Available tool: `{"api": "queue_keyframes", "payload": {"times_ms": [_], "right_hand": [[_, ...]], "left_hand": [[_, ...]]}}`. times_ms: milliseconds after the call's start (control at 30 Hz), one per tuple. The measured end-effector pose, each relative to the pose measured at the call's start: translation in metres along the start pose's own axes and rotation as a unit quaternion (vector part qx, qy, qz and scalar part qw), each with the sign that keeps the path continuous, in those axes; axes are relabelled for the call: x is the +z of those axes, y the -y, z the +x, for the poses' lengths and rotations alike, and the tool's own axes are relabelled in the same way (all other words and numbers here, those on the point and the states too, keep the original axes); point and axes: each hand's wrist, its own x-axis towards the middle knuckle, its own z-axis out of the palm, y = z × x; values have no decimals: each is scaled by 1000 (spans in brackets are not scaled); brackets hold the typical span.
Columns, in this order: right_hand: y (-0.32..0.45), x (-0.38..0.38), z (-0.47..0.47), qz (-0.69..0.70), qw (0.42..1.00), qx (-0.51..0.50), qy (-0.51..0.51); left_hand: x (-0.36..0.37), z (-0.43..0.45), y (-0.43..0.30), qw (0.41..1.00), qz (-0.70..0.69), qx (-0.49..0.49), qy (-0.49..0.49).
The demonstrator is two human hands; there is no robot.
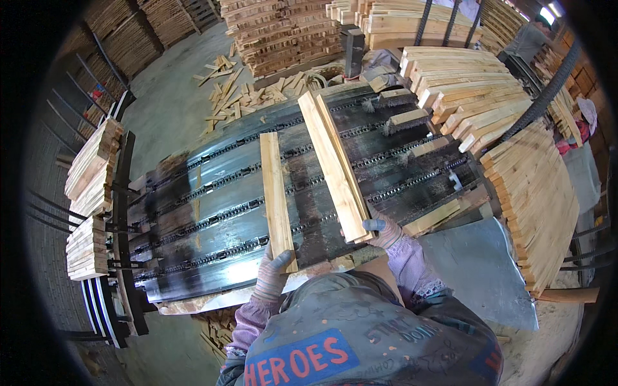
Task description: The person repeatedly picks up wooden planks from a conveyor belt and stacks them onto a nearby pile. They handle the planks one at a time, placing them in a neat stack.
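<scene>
My left hand (pixel 273 272), in a striped knit glove, grips the near end of a single wooden board (pixel 276 198); the board extends away over a metal chain conveyor table (pixel 212 188). In my right hand (pixel 384 230), gloved too, are the near ends of wooden boards (pixel 333 169) held together, at least two, tilted away to the upper left. The two hands are apart, both at the table's near edge. Several drive chains (pixel 231 210) run across the table under the boards. My fingers beneath the boards are mostly hidden.
Stacked boards (pixel 473 91) and another board pile (pixel 536 202) stand at the right, beside a ribbed black bar (pixel 545 101). More boards (pixel 91 164) rest on a rack at the left. Wood offcuts (pixel 231 96) litter the floor beyond the table. A person (pixel 526 41) is at the far upper right.
</scene>
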Motion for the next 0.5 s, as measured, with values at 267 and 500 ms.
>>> {"api": "queue_keyframes", "payload": {"times_ms": [267, 500], "right_hand": [[-11, 32, 20, 68, 996, 50, 17], [-47, 47, 58, 39, 991, 109, -68]], "left_hand": [[5, -5, -17, 1000, 7, 5, -20], [-20, -26, -35, 999, -28, -2, -44]]}}
